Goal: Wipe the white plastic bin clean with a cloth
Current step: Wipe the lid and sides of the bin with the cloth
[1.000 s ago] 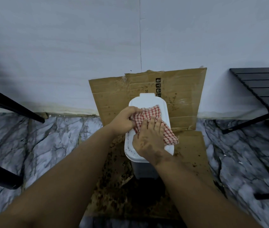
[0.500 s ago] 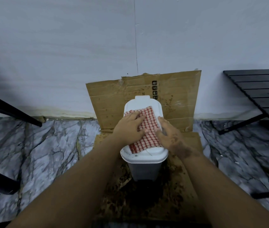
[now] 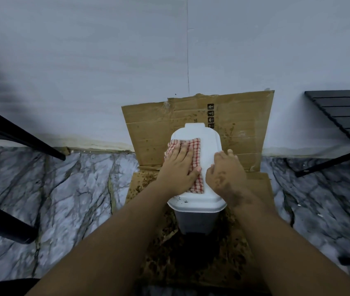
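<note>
The white plastic bin [image 3: 209, 144] stands upright on stained cardboard, its lid closed and facing up. A red-and-white checked cloth [image 3: 196, 152] lies on the left half of the lid. My left hand [image 3: 179, 169] presses flat on the cloth with straight fingers. My right hand [image 3: 226, 174] rests on the lid's right edge, fingers curved over the rim. A few dark specks show on the lid's near left corner.
Flattened brown cardboard [image 3: 148, 129] leans on the white wall and covers the marble floor [image 3: 73, 189] under the bin. A black slatted table [image 3: 345, 116] stands at the right. Black furniture legs [image 3: 9, 133] cross the left side.
The cloth has slid to the lid's left side under my left hand. My right hand left the cloth and moved to the lid's right edge.
</note>
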Motion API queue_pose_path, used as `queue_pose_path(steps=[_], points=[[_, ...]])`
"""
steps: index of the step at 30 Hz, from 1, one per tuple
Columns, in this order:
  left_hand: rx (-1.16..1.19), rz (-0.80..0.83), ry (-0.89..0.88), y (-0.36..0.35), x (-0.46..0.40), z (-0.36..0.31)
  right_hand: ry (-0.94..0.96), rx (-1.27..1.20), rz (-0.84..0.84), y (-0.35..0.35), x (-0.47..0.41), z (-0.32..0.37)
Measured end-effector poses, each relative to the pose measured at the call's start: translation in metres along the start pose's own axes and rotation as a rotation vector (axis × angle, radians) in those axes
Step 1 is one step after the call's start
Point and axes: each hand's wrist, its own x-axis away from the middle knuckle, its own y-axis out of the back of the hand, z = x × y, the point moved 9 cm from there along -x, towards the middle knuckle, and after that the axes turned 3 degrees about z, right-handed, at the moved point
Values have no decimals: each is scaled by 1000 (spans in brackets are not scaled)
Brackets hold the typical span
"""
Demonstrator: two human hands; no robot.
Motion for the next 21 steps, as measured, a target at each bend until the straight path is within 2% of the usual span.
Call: queue_pose_path(steps=[3, 6, 12, 15, 21], points=[[318, 6, 83, -9, 19, 17, -9, 42, -30, 2, -7, 21], [583, -7, 103, -18, 33, 23, 110, -57, -28, -10, -9, 36], [434, -44, 64, -11, 14, 40, 152, -60, -53, -21, -10, 33], [490, -33, 45, -9, -3, 43, 149, -35, -39, -24, -14, 33], [614, 19, 28, 2, -64, 60, 201, -2, -136, -28, -15, 31]])
